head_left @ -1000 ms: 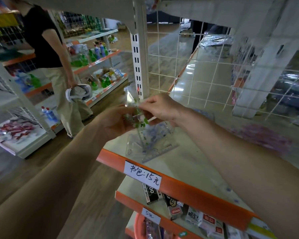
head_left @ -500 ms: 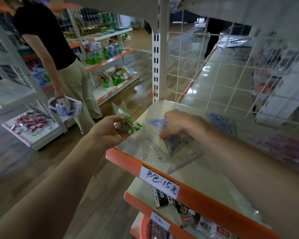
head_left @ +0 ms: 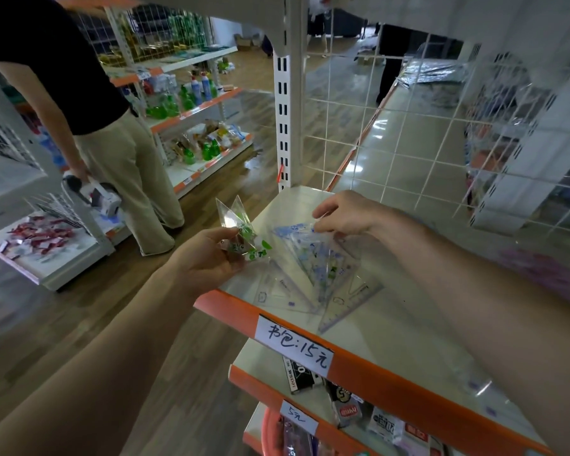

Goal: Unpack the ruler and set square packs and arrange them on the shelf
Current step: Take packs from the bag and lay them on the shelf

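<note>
Head view: fingers of the left hand (head_left: 208, 258) pinch a green-printed pack (head_left: 241, 228) beyond the shelf (head_left: 402, 327) edge; right hand (head_left: 346, 213) fingers pinch a blue-printed pack (head_left: 313, 255) lying on the shelf. The slick set squares (head_left: 343, 301) beneath might slide off.

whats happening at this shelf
Someone is stocking set squares. Their left hand holds a green-printed pack just off the front corner of the shelf. Their right hand pinches the top of a blue-printed pack lying on the shelf, fanned over clear set squares. A second person stands in the aisle behind.
</note>
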Tool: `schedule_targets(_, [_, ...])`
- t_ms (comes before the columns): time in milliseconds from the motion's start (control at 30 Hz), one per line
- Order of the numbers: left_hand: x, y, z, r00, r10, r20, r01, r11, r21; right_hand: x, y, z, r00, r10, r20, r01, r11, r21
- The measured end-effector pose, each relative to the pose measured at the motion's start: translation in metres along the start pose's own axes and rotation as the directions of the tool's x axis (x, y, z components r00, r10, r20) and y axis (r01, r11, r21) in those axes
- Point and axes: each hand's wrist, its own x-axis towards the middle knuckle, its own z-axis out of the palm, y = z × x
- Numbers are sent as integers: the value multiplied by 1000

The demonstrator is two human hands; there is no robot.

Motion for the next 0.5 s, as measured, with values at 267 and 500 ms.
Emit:
schedule_targets(267, [-5,-6,8,990,93,110,-106,988,112,-10,-6,18,992,81,100,-20,862,-507])
schedule_targets(500, [-7,-7,8,982,126,140,-144,982,121,-3,3,5,988,92,125,-71,984,-164])
